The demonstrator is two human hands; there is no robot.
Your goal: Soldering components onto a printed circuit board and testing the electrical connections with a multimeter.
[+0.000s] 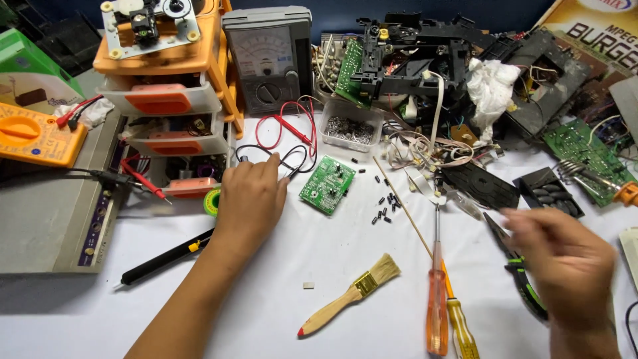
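meanwhile left hand (pixel 249 199) rests with loose fingers beside the green board (pixel 327 184); blurred right hand (pixel 565 266) grips pliers (pixel 515 256) near the table edge.

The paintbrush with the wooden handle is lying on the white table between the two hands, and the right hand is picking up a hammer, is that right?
Not quite. The head view shows the right hand on green-handled pliers, not a hammer. The rest holds: the paintbrush lies on the white table between the two hands, the left hand resting farther up near the small green circuit board.
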